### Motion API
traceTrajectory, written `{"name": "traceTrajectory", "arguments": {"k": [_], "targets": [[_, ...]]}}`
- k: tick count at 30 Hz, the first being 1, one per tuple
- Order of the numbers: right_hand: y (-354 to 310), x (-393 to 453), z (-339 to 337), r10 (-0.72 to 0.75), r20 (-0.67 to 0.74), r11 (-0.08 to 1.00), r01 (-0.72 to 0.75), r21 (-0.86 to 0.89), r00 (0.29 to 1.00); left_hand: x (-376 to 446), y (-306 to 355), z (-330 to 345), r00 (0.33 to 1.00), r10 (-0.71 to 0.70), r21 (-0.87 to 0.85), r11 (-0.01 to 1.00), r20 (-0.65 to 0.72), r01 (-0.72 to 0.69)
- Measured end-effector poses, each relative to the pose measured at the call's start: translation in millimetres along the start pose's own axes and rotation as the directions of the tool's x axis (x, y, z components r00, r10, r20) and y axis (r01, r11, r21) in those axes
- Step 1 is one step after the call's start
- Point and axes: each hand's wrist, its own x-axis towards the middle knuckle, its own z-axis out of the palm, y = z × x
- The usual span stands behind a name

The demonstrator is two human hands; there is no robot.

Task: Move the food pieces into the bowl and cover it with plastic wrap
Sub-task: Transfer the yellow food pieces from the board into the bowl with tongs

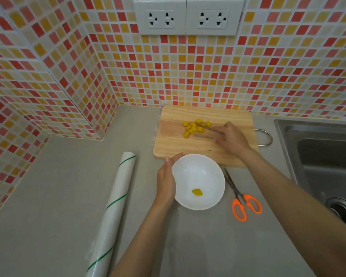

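Note:
Several yellow food pieces (195, 126) lie in a small heap on the wooden cutting board (178, 140). My right hand (231, 138) grips metal tongs (206, 132), their tips open beside the heap. A white bowl (198, 176) stands on the counter just in front of the board, with one yellow piece (197, 192) inside. My left hand (166, 180) holds the bowl's left rim, thumb along its upper edge. A white roll of plastic wrap with green stripes (114, 206) lies on the counter to the left of the bowl.
Orange-handled scissors (241, 198) lie right of the bowl. A steel sink (324, 160) fills the right side. The mosaic tiled wall with two sockets (188, 19) stands behind the board; a tiled corner juts out at the left.

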Motion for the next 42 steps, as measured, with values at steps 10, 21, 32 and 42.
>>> {"name": "traceTrajectory", "arguments": {"k": [10,21,32,42], "targets": [[1.0,13.3,15.3,-0.018,-0.113,0.999,0.022,0.034,0.993,2.7,-3.2,0.9,1.000,-0.002,0.007,1.000,-0.015,0.002],[-30.5,-109.6,-31.8,-0.289,0.034,0.947,0.280,0.159,0.957,2.4,-1.0,0.2,1.000,0.001,0.011,1.000,-0.015,-0.001],[0.9,-27.4,-43.3,-0.113,-0.046,0.991,0.116,0.067,0.993,-0.1,2.4,0.3,1.000,0.004,0.015,1.000,-0.010,-0.004],[14.0,29.6,-1.4,0.064,0.063,0.998,-0.063,-0.026,0.996,3.0,-0.5,0.7,0.999,-0.011,0.019,1.000,-0.042,0.012]]}}
